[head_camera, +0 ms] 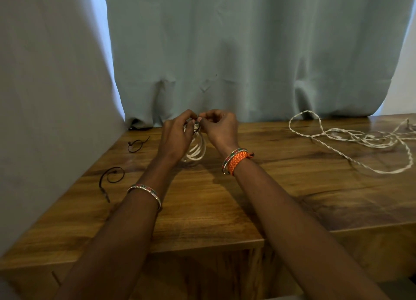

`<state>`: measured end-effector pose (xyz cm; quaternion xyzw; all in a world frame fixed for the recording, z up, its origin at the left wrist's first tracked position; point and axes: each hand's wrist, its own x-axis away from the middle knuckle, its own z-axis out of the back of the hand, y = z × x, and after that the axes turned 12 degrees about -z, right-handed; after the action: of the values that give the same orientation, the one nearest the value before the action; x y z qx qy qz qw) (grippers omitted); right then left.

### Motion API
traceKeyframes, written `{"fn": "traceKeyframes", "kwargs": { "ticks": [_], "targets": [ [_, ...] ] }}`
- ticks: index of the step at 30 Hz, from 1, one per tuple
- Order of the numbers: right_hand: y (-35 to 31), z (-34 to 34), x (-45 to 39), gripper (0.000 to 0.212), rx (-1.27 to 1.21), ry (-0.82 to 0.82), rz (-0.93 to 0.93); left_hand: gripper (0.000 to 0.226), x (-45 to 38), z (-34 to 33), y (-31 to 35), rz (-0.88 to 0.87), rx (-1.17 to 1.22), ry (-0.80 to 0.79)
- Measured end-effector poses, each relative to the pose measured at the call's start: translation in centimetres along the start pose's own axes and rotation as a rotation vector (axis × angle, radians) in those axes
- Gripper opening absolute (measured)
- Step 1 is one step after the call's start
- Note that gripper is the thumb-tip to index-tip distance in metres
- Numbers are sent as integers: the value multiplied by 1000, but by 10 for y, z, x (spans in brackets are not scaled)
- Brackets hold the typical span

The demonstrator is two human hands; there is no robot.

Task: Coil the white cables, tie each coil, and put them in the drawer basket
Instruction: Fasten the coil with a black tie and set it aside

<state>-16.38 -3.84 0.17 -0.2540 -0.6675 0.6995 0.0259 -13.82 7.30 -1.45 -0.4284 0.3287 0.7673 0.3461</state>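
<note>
Head view: left hand [174, 134] and right hand [219, 128] meet above the wooden table [202, 209], fingertips pinching a dark tie [196, 130] at the top of a white cable coil [197, 150]. Coil stands upright between the hands, its lower loops touching the tabletop. Uncoiled white cable [360, 140] sprawls well apart to the right. Two spare dark ties [112, 178] [137, 145] lie left. Grey-green curtain [247, 52] behind.
</note>
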Motion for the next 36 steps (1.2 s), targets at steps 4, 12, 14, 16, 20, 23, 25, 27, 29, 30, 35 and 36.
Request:
{"fn": "traceKeyframes", "kwargs": {
  "ticks": [4,12,14,16,20,23,25,27,29,30,35,36],
  "targets": [
    [0,1,-2,9,-4,-17,-11,13,0,-1,-1,1,-17,-11],
    [1,2,-3,9,13,-41,-27,13,-1,-1,-5,-4,-23,2],
    [1,1,-4,9,13,-33,-33,17,-2,-2,-6,-4,-37,7],
    [1,2,-4,9,15,-33,-36,20,-3,-2,-7,-10,-50,4],
    [0,5,-4,5,0,-105,-34,25,-3,0,-9,-30,-64,-18],
    [2,5,-7,5,95,-89,51,26,-2,2,-10,-28,-54,-25],
    [3,6,-9,3,179,-59,121,22,-2,2,-9,-25,-22,-19],
    [1,8,-9,4,237,-51,174,21,-3,3,-9,-8,8,-5],
    [1,10,-10,7,299,-72,214,20,-3,4,-8,-6,38,-4],
    [2,11,-11,10,329,-84,229,19,-2,4,-7,-4,72,-13],
    [0,15,-14,17,457,-120,378,12,-7,4,-1,209,447,-48],
    [-1,17,-15,15,498,-118,438,14,-9,5,-1,236,505,-44]
  ]
}}
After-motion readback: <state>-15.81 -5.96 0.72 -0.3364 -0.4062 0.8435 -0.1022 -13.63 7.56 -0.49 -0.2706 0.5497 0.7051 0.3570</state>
